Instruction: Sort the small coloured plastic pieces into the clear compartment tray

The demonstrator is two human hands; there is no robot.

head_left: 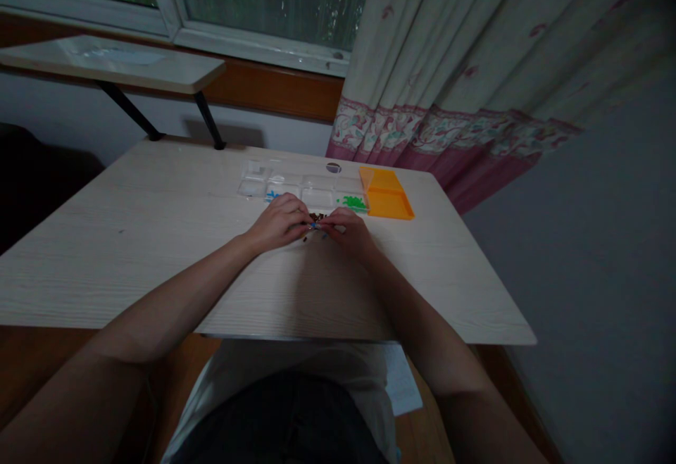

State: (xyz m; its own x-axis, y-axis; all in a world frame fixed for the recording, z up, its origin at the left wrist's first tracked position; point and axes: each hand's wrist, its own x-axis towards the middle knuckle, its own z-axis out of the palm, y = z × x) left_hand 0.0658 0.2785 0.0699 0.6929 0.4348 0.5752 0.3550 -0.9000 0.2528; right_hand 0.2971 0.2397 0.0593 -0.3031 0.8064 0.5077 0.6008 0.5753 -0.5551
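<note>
My left hand (281,223) and my right hand (348,228) meet over the table, fingers bent and fingertips pinched close together. Between the fingertips shows a small blue piece (314,226), too tiny to tell its kind. Just beyond the fingertips lies a little pile of brown pieces (318,217), partly covered by the hands. A few loose bits lie on the near side, among them a dark one (305,239). Behind the hands stands a clear compartment box (317,198); blue pieces (272,195) sit in its left part and green pieces (353,202) at its right.
An open orange case (391,203) adjoins the clear box on the right. A dark oval object (334,167) lies at the back. The pale wooden table (158,239) carries a raised shelf (137,63) at the left rear. A curtain (422,126) hangs behind the right corner.
</note>
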